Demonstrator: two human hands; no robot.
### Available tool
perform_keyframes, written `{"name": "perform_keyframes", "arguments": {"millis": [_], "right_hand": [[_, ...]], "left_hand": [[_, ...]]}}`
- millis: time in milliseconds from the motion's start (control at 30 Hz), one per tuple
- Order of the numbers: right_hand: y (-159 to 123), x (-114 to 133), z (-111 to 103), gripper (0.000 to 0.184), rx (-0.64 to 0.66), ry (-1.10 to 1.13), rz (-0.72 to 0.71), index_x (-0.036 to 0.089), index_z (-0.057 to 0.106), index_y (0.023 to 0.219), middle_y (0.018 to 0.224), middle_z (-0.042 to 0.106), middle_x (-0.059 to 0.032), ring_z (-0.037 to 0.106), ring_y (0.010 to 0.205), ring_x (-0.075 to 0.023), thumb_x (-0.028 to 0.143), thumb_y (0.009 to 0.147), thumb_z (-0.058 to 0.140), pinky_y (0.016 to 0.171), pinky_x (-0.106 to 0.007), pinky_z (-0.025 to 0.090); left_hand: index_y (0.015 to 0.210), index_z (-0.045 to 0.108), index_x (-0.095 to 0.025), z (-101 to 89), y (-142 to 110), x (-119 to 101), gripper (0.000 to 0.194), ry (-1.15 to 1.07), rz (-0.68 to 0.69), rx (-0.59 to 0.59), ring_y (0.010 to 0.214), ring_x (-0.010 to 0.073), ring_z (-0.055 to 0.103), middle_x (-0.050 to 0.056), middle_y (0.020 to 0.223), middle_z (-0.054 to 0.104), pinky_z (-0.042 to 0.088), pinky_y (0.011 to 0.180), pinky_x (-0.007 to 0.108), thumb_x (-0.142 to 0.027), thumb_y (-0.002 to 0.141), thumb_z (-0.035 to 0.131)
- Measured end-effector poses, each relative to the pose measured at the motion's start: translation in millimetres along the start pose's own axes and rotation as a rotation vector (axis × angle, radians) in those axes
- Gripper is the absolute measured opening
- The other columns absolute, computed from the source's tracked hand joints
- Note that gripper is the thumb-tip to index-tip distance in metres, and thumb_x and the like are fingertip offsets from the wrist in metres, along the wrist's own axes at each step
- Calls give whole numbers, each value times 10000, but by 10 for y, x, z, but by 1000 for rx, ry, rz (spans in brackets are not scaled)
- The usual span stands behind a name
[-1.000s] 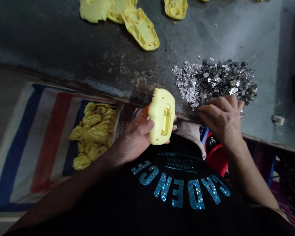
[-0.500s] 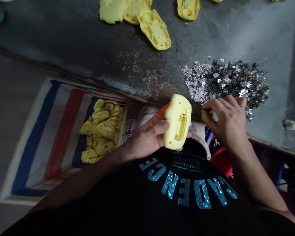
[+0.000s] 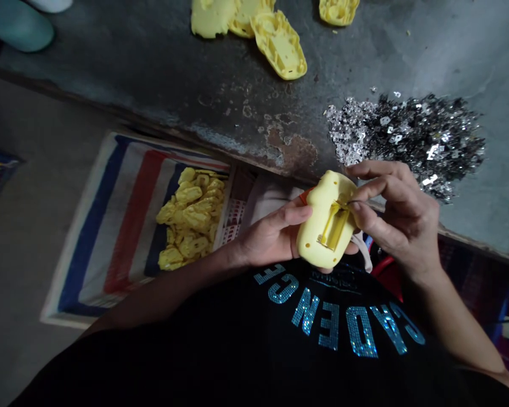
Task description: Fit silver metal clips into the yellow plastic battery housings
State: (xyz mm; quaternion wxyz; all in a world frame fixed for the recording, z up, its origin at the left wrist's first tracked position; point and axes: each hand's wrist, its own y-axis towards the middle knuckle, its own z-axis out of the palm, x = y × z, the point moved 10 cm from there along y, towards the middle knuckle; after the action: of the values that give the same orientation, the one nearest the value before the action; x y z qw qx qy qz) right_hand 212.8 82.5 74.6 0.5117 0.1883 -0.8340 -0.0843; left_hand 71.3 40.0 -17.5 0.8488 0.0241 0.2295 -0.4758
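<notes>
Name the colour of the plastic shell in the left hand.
The plastic shell is pale yellow; the head view shows it best.

Yellow molded-plastic housing (image 3: pixel 311 243): rounded shell, held tilted, with its narrower end pointing away from the person. The exposed face carries a rectangular recessed compartment (image 3: pixel 333 226) and small round holes near the wider end. The left hand (image 3: pixel 271 237) supports the housing from beneath, thumb against its side. The right hand (image 3: pixel 394 220) pinches a thin metal piece (image 3: pixel 351 202) between thumb and forefinger. The tip of the piece lies at the upper end of the compartment; contact cannot be confirmed.
</notes>
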Motion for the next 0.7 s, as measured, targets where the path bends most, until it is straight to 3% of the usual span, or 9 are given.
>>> {"name": "perform_keyframes", "arguments": {"millis": [133, 267, 433, 567, 633, 700], "right_hand": [[25, 80, 3, 86, -12, -25, -57, 298, 769, 976, 1339, 876, -48, 803, 1257, -329, 282, 1039, 826, 1119, -598, 607], [16, 162, 20, 86, 4, -129, -122, 287, 750, 1006, 1349, 876, -74, 798, 1214, -326, 243, 1057, 803, 1081, -593, 585], [-36, 253, 1, 73, 5, -296, -195, 269, 733, 1041, 1345, 882, -90, 787, 1156, -328, 244, 1083, 787, 1037, -577, 544], [-62, 328, 0, 72, -18, -357, -253, 266, 755, 1072, 1298, 897, -90, 801, 1107, -332, 255, 1069, 826, 985, -564, 540], [-58, 319, 11, 49, -7, -357, -221, 291, 777, 1070, 1298, 901, -77, 807, 1125, -343, 287, 1078, 825, 999, -586, 541], [-62, 295, 9, 28, 11, -351, -170, 322, 801, 1069, 1291, 904, -61, 807, 1133, -353, 326, 1093, 816, 1007, -607, 536]], "left_hand": [[1862, 272, -268, 45, 10, 33, 1033, 33, -25, 10, 1414, 522, 798, 263, 1707, 678, 770, 904, 567, -579, 1066, 853], [1895, 175, -301, 57, 10, 43, 1084, 33, -17, 25, 1382, 496, 821, 248, 1705, 682, 772, 887, 538, -559, 1081, 842], [1843, 334, -264, -66, 13, 89, 917, 50, 18, -6, 1255, 390, 876, 198, 1610, 750, 717, 1061, 609, -526, 1102, 807], [1682, 561, -225, -134, 11, 76, 724, 64, 75, -57, 1253, 332, 865, 136, 1498, 807, 666, 1170, 606, -488, 1071, 846], [1576, 639, -216, -133, 7, 58, 606, 31, 83, -87, 1257, 319, 861, 99, 1434, 827, 674, 1172, 591, -449, 1065, 866], [1541, 647, -226, -94, 9, 49, 573, -7, 64, -90, 1240, 331, 871, 84, 1396, 830, 732, 1063, 534, -442, 1065, 880]]}}
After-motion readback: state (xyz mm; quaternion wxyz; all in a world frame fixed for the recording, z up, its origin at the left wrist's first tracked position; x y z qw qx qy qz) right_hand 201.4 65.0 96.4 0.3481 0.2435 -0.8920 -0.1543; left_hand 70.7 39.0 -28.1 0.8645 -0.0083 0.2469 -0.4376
